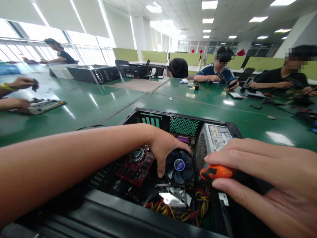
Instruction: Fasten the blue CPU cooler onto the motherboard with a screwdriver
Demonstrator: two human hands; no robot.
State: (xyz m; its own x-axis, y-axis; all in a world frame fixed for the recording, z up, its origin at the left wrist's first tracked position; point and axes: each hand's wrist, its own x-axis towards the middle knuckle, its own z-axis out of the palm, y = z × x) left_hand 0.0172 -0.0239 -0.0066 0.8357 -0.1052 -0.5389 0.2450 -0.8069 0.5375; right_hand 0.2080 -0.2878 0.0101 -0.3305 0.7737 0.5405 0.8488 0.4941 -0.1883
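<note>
An open black computer case (158,117) lies on the green table in front of me. Inside it my left hand (163,148) curls over the blue CPU cooler fan (180,166), thumb and fingers gripping its rim. A red expansion card (136,167) sits to the left of the fan, and the grey power supply (214,137) to its right. Close to the camera, my right hand (267,178) pinches an orange and black screwdriver handle (216,172) between thumb and fingers. Yellow, red and black cables (178,211) bundle below the fan.
Other people sit around the long green table (99,102): hands over a circuit board (39,105) at the left, two seated people at the far right with tools and parts. More computer cases (94,73) lie at the back left.
</note>
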